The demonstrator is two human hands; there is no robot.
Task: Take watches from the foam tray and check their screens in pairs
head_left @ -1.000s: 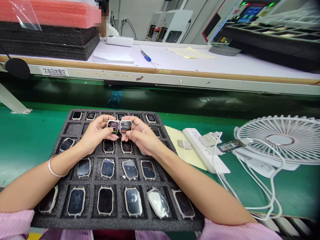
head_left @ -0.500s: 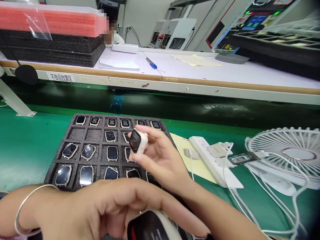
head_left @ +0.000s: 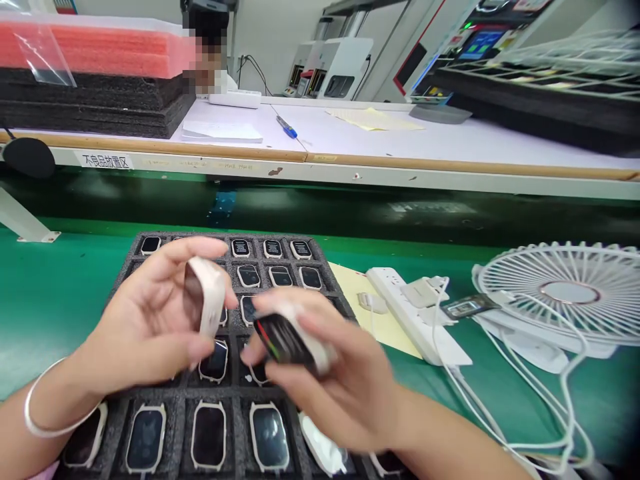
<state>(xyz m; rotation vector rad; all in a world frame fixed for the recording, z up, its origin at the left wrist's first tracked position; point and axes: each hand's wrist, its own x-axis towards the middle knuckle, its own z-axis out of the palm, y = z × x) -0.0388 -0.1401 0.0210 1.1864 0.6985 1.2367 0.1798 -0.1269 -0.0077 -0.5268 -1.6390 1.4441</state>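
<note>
A black foam tray (head_left: 165, 248) on the green bench holds several strapless smartwatch bodies in its pockets. My left hand (head_left: 145, 327) holds one cream-cased watch body (head_left: 206, 293) edge-on between thumb and fingers, above the tray's middle rows. My right hand (head_left: 340, 380) grips a second watch body (head_left: 290, 340) with its dark lit screen facing left; it is motion-blurred. Both hands hover close together over the tray, hiding several pockets. A silver bangle (head_left: 40, 420) circles my left wrist.
A white power strip (head_left: 400, 300) with plugs and cables, a yellow sheet (head_left: 373, 313) and a white fan (head_left: 565, 293) lie right of the tray. Behind runs a dark conveyor channel and a white bench with stacked foam (head_left: 100, 73); another person sits beyond it.
Both hands lifted the two watches off the far rows, swung them towards me, and now hold them apart and turned over the tray's middle. The view shifted slightly.
</note>
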